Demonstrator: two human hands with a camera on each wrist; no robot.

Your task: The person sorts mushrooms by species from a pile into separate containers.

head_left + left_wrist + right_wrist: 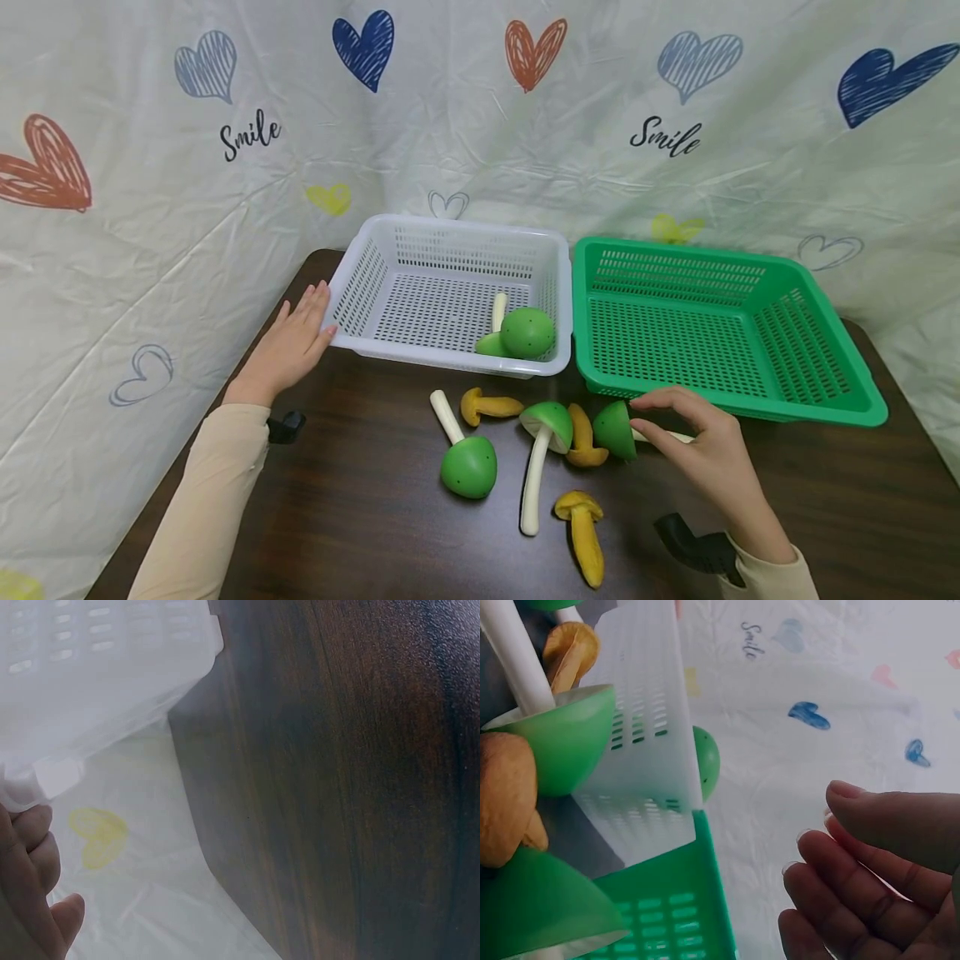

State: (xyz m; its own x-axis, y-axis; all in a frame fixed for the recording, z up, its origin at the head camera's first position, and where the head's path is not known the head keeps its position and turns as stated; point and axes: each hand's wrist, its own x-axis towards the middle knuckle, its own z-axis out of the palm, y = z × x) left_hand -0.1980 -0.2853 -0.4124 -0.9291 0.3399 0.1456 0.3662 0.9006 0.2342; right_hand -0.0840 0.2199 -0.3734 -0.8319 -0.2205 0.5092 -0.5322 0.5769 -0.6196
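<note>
My left hand (288,346) rests with extended fingers against the left side of a white plastic basket (420,353). Over the table, my right hand (705,454) hovers by a green-capped mushroom (615,431) whose pale stem passes behind the fingers. Thumb and index finger are apart, and the right wrist view shows nothing held. Two more green-capped mushrooms, one cap-down-front (468,468) and one leaning gills-forward (551,421), lie to its left. Brown-yellow mushrooms (491,406) lie among them, one (581,437) between green caps and another (587,542) nearest me.
Green-capped mushrooms (527,333) sit in the white basket's front right corner. A green plastic basket (675,342) stands right beside it, with only its slotted floor and walls showing inside. Behind the dark wooden table (360,500) hangs a white cloth (465,125) printed with hearts.
</note>
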